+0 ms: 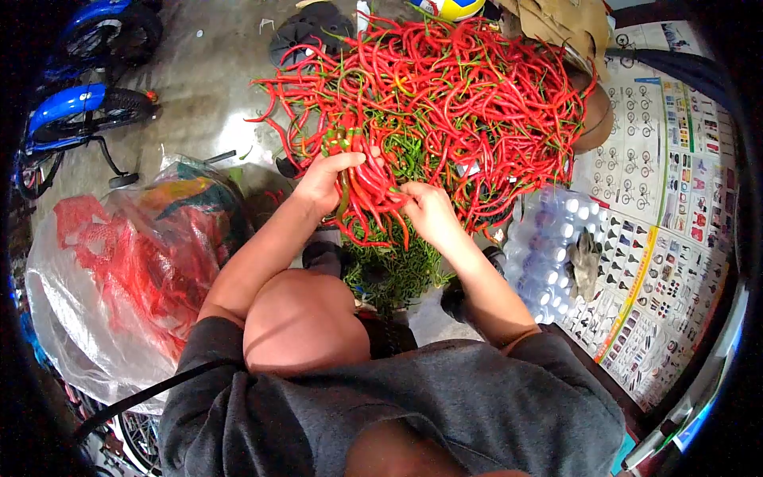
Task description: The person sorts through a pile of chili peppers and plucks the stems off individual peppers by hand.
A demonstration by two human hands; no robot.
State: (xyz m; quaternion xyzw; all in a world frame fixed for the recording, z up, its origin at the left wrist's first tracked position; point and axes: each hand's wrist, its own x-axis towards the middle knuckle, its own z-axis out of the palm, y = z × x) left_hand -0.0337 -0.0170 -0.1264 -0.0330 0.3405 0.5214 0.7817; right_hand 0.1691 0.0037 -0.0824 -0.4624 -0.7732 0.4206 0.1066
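My left hand (324,180) is closed round a bunch of long red chili peppers (367,184), the thumb lying across the top. Several of their tips hang down past the fingers. My right hand (431,213) is just right of the bunch, thumb and fingers pinched at the green stem of a chili. Beyond both hands rises a big heap of red chilies (469,103) with green stems among them. Below the hands, between my feet, lies a pile of green stems (393,266). What is inside the left palm is hidden.
A shrink-wrapped pack of bottles (548,246) stands at the right, with a grey glove (586,266) on it. A printed poster (644,191) lies beyond. Left are a clear plastic bag with red netting (135,262) and blue bicycles (75,107). Cardboard (560,28) is at the back.
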